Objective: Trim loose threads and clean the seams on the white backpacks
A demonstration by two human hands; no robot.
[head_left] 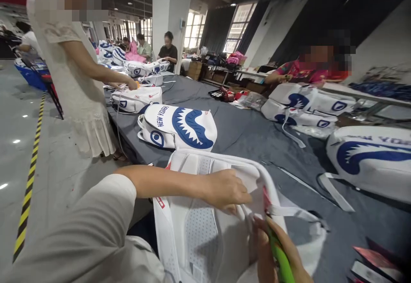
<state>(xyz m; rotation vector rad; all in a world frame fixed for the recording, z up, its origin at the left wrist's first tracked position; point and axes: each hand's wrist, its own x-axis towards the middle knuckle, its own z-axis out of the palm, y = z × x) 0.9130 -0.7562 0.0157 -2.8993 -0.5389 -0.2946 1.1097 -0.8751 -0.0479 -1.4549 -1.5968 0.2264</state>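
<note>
Grey table (244, 137), "NEW YORK" backpack (180, 126) — shark-mouth print

One white backpack (205, 231) lying back-up under two hands, roughly nine more white shark-print backpacks spread over the grey table (244, 133), one green-handled tool (280, 257), five other people

Grey glossy floor (19, 116), white pillar (170, 13), bright windows (239, 26), long grey table (250, 133).

backpack (199, 231) on table (244, 137) nearest | shark backpack (180, 126) behind it | third backpack (372, 159) right
</note>
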